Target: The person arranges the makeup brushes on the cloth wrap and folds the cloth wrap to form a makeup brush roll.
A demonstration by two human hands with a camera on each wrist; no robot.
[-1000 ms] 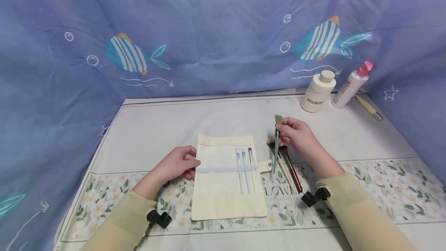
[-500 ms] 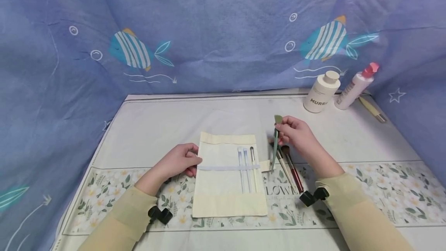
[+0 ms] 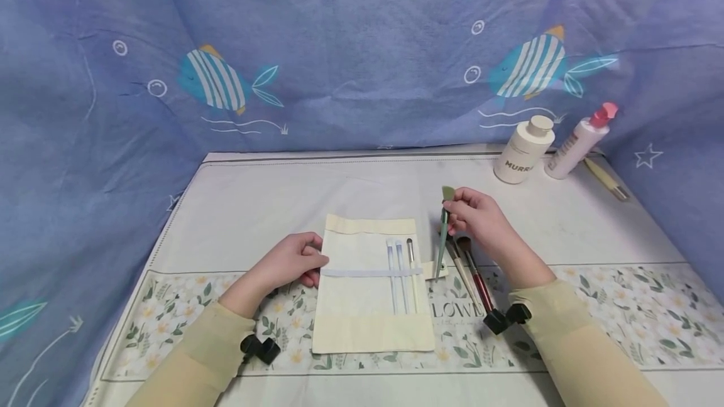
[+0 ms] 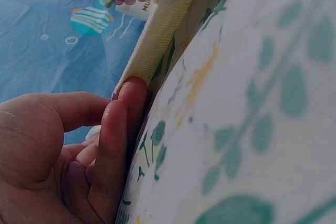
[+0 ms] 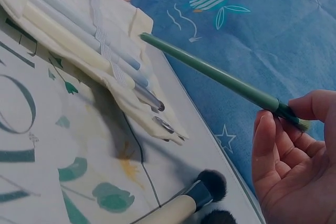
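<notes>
A cream cloth brush roll [image 3: 362, 294] lies unrolled, with three slim makeup brushes [image 3: 400, 275] tucked under its grey elastic band. My left hand [image 3: 291, 260] pinches the roll's left edge; in the left wrist view the thumb is over the edge and a finger [image 4: 134, 90] is beneath it. Right of the roll, my right hand [image 3: 475, 215] pinches a green makeup brush [image 3: 443, 231] near its bristle end, the bristles up and the handle slanting down over the snap tab. In the right wrist view the green brush [image 5: 210, 72] has its handle tip near the roll's edge.
Beneath my right hand lie a pale-handled brush [image 3: 464, 272] and a red-handled brush [image 3: 477, 278]. At the back right stand a white bottle [image 3: 523, 152] and a pink-topped pump bottle [image 3: 577, 146], with another pale-handled brush [image 3: 605, 178] beside them. A blue curtain [image 3: 351, 49] hangs behind.
My right hand has shifted slightly left with the green brush, whose handle end is now over the roll's snap tab. My left hand keeps its grip on the roll's edge.
</notes>
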